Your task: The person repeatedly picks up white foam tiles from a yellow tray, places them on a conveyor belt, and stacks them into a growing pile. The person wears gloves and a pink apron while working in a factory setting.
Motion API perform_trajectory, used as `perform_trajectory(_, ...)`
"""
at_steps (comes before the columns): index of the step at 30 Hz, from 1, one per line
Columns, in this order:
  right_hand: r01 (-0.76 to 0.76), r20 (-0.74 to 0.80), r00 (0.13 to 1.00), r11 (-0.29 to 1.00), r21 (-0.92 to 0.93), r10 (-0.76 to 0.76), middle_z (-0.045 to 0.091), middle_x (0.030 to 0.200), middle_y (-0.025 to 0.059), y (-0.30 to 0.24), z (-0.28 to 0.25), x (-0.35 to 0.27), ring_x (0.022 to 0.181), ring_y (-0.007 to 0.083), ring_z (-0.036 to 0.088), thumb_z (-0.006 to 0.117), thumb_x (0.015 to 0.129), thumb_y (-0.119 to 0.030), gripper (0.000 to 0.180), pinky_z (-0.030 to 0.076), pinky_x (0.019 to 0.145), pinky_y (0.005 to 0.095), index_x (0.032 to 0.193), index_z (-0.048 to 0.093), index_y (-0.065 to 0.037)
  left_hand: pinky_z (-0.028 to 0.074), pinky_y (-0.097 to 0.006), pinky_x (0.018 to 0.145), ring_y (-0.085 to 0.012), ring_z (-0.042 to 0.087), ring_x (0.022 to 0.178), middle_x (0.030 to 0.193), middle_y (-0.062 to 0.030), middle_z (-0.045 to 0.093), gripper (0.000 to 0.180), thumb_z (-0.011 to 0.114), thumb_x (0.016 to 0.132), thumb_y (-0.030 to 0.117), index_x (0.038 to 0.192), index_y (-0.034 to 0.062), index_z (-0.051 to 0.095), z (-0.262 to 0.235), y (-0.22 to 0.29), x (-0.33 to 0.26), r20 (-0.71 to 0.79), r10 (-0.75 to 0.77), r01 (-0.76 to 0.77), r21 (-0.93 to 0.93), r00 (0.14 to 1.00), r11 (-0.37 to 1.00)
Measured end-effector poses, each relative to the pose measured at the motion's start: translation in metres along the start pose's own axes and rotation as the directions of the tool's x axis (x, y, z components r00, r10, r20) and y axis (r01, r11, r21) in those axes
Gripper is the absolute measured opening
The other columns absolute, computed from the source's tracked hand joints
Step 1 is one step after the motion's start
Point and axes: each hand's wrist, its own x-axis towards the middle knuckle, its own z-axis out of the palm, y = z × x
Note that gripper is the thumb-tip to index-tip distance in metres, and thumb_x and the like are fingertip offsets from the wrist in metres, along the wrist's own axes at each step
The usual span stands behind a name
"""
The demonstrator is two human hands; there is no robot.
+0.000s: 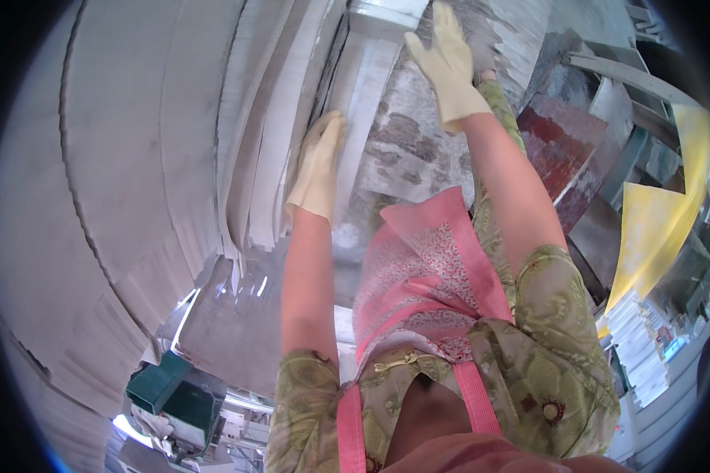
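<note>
My left hand (319, 167) wears a cream rubber glove. Its fingers are stretched out together and lie along the edge of a stack of pale grey-white sheets (272, 134); their tips are partly turned from view. My right hand (448, 63), gloved the same way, is farther forward, its thumb apart from the fingers and nothing in its grasp. It is over or on a worn, stained grey surface (406, 146); contact cannot be made out. Between the hands runs a long pale strip (367, 91), with a white block-like piece (386, 14) at its far end.
Tall layers of pale sheets (134, 142) fill the left side. To the right are a red-brown stained panel (556, 146), a curved beam (631, 77) and a yellow sheet (647, 229). A green machine part (159, 382) shows at lower left. My pink apron (418, 268) hangs near the surface.
</note>
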Motion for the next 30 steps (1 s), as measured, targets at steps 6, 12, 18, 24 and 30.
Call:
perform_trajectory(6, 0.620, 0.365, 0.779, 0.716, -0.321, -0.510, 0.037, 0.157, 0.0257, -0.015, -0.030, 0.002, 0.149, 0.0359, 0.033, 0.053, 0.093, -0.019, 0.067, 0.021, 0.124, 0.0515, 0.153, 0.035, 0.005, 0.036, -0.040, 0.118, -0.0328, 0.047, 0.140, 0.149, -0.0243, 0.049, 0.064, 0.056, 0.103, 0.042, 0.146, -0.0047, 0.046, -0.006, -0.020, -0.013, -0.015, -0.050, 0.047, -0.167, 0.999, 0.985)
perform_trajectory(12, 0.417, 0.177, 0.899, 0.907, -0.060, -0.402, 0.045, 0.154, 0.0210, -0.006, -0.051, 0.003, 0.146, 0.0325, 0.039, 0.053, 0.093, -0.017, 0.057, 0.026, 0.122, 0.0483, 0.147, 0.046, 0.000, 0.035, -0.042, 0.120, -0.0352, 0.044, 0.142, 0.152, -0.0270, 0.044, 0.064, 0.055, 0.104, 0.039, 0.148, -0.0052, 0.042, -0.020, -0.033, -0.054, -0.072, -0.065, 0.047, -0.223, 0.995, 0.974)
perform_trajectory(18, -0.193, 0.235, 0.955, 0.981, 0.020, 0.183, 0.066, 0.126, 0.0176, 0.075, -0.170, -0.087, 0.120, 0.0349, 0.062, 0.060, 0.100, -0.035, 0.055, 0.049, 0.101, 0.0392, 0.149, 0.049, -0.014, 0.036, -0.046, 0.120, -0.0354, 0.040, 0.145, 0.156, -0.0246, 0.040, 0.060, 0.053, 0.105, 0.033, 0.152, -0.0020, 0.037, -0.025, -0.033, -0.091, -0.084, -0.110, 0.052, -0.508, 0.990, 0.860)
perform_trajectory(24, -0.100, 0.316, 0.942, 0.994, -0.041, 0.108, 0.053, 0.147, 0.0162, 0.115, -0.208, -0.152, 0.136, 0.0346, 0.050, 0.056, 0.100, -0.028, 0.055, 0.039, 0.114, 0.0423, 0.150, 0.046, -0.009, 0.036, -0.049, 0.120, -0.0276, 0.036, 0.149, 0.160, -0.0109, 0.039, 0.053, 0.049, 0.106, 0.021, 0.155, 0.0074, 0.035, 0.004, -0.032, -0.032, -0.071, -0.183, 0.024, -0.883, 0.980, 0.469)
perform_trajectory(30, 0.384, 0.279, 0.896, 0.918, -0.094, -0.347, 0.046, 0.153, 0.0188, 0.050, -0.142, -0.084, 0.146, 0.0320, 0.038, 0.051, 0.100, -0.019, 0.051, 0.030, 0.121, 0.0418, 0.148, 0.045, -0.003, 0.035, -0.050, 0.120, -0.0251, 0.037, 0.149, 0.160, -0.0056, 0.041, 0.054, 0.052, 0.100, 0.008, 0.152, 0.0077, 0.039, 0.017, -0.018, -0.003, -0.067, -0.156, -0.036, -0.980, 0.985, 0.198)
